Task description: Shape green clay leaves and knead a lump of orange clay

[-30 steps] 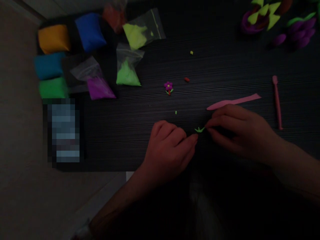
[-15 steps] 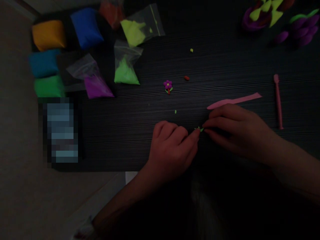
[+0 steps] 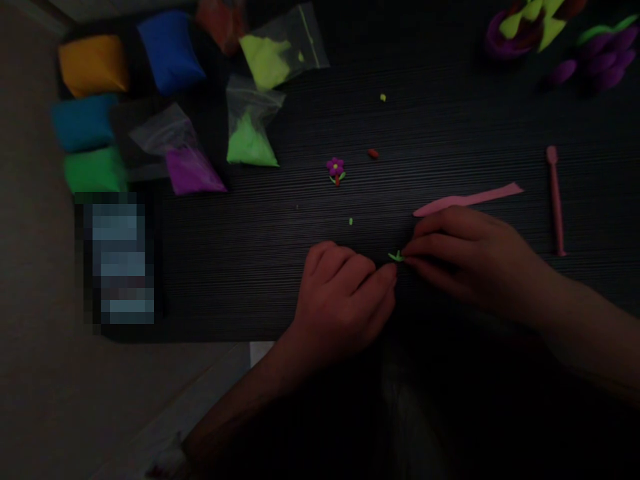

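A tiny light-green piece of modelling clay [image 3: 396,256], shaped like a few thin leaves, lies between my two hands near the table's front edge. My right hand [image 3: 457,250] pinches its right end between thumb and fingertips. My left hand [image 3: 345,293] is curled, its index fingertip just below the green piece; whether it touches is hard to see. Beyond them lie a small clay flower [image 3: 335,168] with purple petals and green leaves, a green crumb [image 3: 351,221], a reddish-brown bit [image 3: 373,153] and a yellow crumb [image 3: 383,98].
A pink clay knife [image 3: 465,200] lies right beyond my right hand, and a pink stick tool [image 3: 555,200] farther right. Bags of coloured clay [image 3: 253,140] fill the back left, above a pixelated device [image 3: 123,260]. Purple clay grapes [image 3: 605,60] and a purple bowl [image 3: 507,40] stand back right.
My left index fingertip has drawn back slightly from the green clay piece, which shows more fully now. My right hand has shifted a little to the left. The view has moved slightly.
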A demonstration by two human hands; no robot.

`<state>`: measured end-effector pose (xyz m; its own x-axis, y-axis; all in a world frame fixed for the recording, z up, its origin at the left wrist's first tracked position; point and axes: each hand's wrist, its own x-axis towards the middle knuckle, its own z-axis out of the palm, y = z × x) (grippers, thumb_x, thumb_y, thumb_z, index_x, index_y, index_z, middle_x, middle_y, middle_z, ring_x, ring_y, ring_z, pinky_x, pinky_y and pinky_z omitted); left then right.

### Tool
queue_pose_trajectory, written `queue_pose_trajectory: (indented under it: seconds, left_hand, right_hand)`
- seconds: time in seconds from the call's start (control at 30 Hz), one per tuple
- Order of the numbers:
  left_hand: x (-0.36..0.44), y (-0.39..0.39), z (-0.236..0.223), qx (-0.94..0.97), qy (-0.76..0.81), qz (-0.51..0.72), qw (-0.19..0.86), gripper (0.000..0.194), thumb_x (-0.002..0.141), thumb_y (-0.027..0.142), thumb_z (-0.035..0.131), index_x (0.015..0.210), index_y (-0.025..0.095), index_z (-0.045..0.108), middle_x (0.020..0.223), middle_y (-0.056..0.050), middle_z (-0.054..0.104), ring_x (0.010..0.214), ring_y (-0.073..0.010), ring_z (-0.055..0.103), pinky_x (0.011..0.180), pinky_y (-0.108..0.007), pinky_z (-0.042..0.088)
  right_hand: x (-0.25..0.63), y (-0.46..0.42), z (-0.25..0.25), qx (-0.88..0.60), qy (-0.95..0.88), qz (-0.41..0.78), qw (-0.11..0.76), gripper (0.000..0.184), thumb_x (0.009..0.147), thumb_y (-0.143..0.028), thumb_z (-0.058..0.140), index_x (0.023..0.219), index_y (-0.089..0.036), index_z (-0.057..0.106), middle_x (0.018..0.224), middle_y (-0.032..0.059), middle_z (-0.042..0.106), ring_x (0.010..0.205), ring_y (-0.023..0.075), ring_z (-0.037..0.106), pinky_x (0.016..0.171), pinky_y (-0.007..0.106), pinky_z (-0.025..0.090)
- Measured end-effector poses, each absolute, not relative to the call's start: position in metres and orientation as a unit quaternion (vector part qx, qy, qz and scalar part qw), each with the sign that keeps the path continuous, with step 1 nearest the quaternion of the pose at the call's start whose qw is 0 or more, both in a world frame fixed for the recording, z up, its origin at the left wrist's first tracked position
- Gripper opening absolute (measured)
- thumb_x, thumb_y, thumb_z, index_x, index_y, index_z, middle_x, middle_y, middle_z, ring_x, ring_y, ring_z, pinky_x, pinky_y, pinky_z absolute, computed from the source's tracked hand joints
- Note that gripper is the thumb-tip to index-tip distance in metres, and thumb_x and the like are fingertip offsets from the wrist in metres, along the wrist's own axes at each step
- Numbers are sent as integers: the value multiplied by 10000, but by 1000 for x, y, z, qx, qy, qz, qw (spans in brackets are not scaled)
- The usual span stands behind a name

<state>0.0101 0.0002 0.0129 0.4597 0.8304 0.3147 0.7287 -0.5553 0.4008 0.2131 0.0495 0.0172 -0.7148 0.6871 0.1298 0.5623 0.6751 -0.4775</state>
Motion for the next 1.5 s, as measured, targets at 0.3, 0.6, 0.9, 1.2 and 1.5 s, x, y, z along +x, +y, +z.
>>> queue_pose_trajectory:
  seconds: [0.3, 0.6, 0.9, 1.2, 1.5]
  left_hand:
    - [13, 2, 12, 840, 479, 232, 104, 171, 751, 232, 579, 904, 190, 643, 682, -2, 581, 713, -147, 464, 744, -347, 374]
    - [13, 2, 13, 829, 501, 228, 99, 167, 769, 251, 555, 899, 193, 642, 683, -4, 573, 707, -147, 471, 736, -346, 364]
    - [12, 2, 12, 836, 493, 213, 111, 202, 781, 262, 541, 949, 201, 635, 715, -13, 582, 731, -154, 481, 741, -350, 363]
    - [13, 2, 12, 836, 493, 214, 111, 210, 779, 267, 546, 957, 195, 632, 723, -15, 588, 734, -156, 476, 735, -348, 363]
    - [13, 2, 12, 835, 492, 219, 111, 203, 782, 261, 540, 952, 199, 633, 724, -18, 590, 733, -157, 480, 724, -349, 361]
  right_hand:
    - [213, 50, 18, -345, -904, 207, 146, 157, 793, -240, 534, 905, -173, 622, 914, 64, 593, 890, 188, 542, 753, 306, 439]
    - [213, 49, 18, -345, -906, 199, 144, 153, 805, -245, 524, 904, -176, 618, 916, 59, 586, 900, 191, 535, 759, 315, 437]
    - [212, 49, 18, -345, -907, 194, 142, 152, 803, -247, 522, 899, -177, 618, 917, 60, 587, 890, 194, 540, 753, 316, 438]
    - [213, 48, 17, -333, -912, 185, 150, 180, 789, -245, 527, 935, -181, 610, 923, 64, 596, 873, 194, 541, 744, 321, 428]
    - [215, 47, 17, -308, -926, 168, 138, 178, 787, -257, 531, 927, -209, 629, 919, 59, 581, 822, 192, 519, 703, 329, 405]
